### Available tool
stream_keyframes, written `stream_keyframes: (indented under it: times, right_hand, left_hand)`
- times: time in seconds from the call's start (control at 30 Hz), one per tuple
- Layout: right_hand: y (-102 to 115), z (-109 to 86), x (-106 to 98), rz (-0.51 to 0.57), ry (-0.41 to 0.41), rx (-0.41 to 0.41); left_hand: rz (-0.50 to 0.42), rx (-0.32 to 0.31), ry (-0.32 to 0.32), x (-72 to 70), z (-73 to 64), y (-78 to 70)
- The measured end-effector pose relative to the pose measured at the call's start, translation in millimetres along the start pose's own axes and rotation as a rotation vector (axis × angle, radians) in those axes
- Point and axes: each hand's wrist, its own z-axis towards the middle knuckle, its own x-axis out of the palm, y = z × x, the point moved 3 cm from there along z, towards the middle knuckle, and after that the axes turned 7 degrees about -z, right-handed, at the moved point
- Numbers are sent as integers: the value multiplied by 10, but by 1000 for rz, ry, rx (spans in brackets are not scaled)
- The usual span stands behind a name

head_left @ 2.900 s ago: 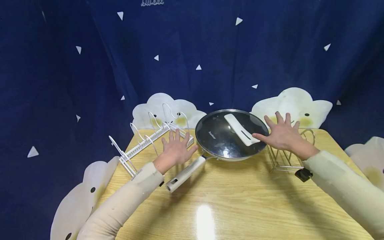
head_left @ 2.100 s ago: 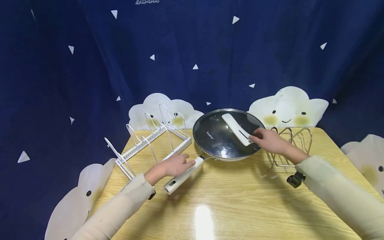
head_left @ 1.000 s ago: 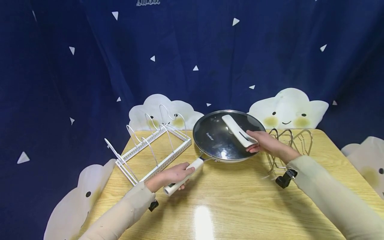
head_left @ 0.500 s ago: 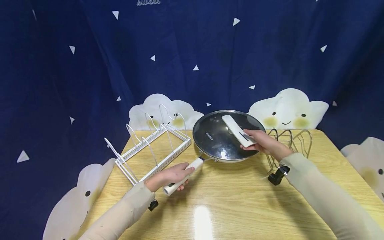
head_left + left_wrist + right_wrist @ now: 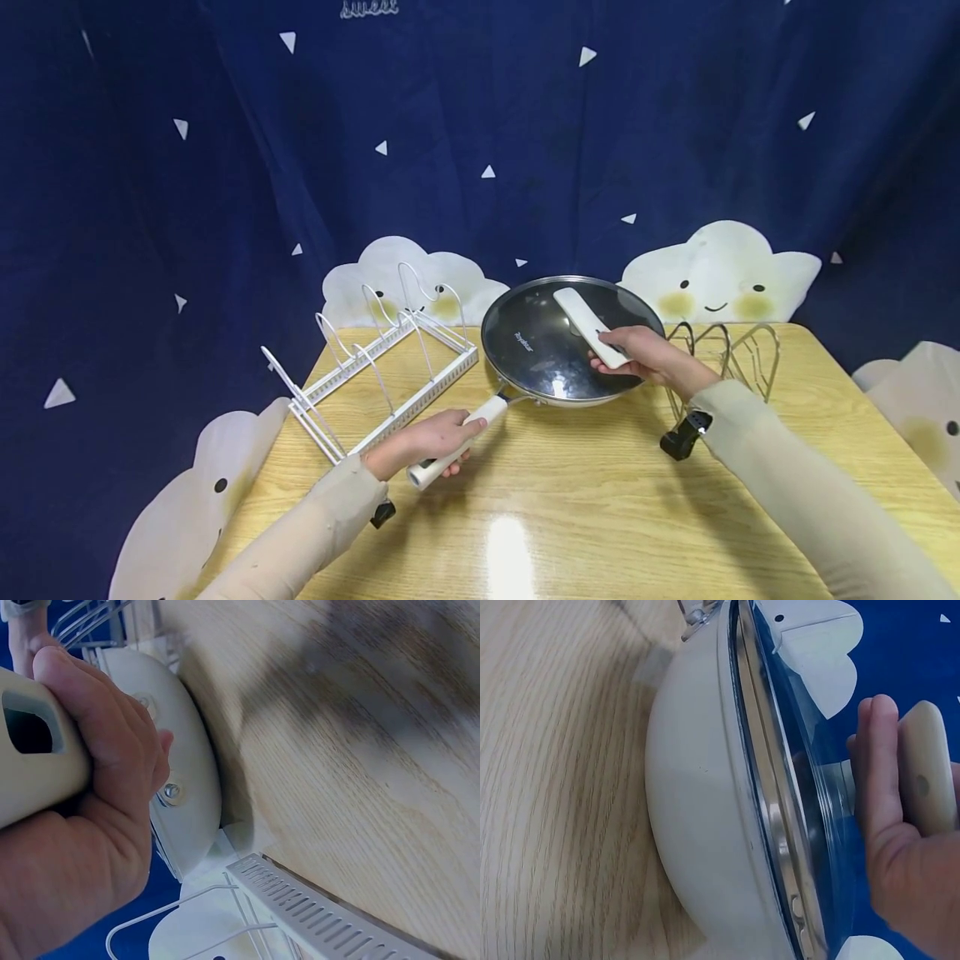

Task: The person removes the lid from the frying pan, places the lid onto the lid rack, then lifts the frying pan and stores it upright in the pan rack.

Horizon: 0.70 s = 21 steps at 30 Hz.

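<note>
A pale wok (image 5: 694, 772) stands on the table with its dark glass lid (image 5: 528, 354) on top. My left hand (image 5: 438, 437) grips the wok's long cream handle (image 5: 491, 410), fingers wrapped beneath and thumb over it; the handle's hanging hole shows near the palm in the left wrist view. On the lid, my right hand (image 5: 641, 350) holds the near end of the white bar-shaped lid handle (image 5: 577, 310). Its thumb lies on top while the fingers reach under the bar, above the glass, in the right wrist view. The lid's rim sits along the wok's rim.
To the left is a white wire rack (image 5: 420, 404) with upright loops, close to the wok handle. A metal wire rack (image 5: 723, 333) stands at the right, partly behind my right forearm. A dark blue curtain (image 5: 480, 125) hangs behind the wooden table (image 5: 600, 508).
Both hands came down from spread above the table. The left wrapped round the wok handle; the right took hold of the lid handle and shifted left along it. Wok and lid stay in place.
</note>
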Motion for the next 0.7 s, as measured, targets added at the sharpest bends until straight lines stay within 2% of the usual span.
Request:
stream_keyframes:
  times: [0.17,0.4,0.53,0.7]
  right_hand:
    - [4,9,15,10,29,13]
    - [6,52,-5,-23,11,78]
    - [0,80,-16,-9,33,89]
    - [-6,103,-1,59,101,108]
  left_hand:
    - [-2,1,6,-3,4,4]
    - [-6,-1,11,-11,12,5]
    - [0,-3,-3,-9,22,13]
    - [2,-8,-10,-13,23,15]
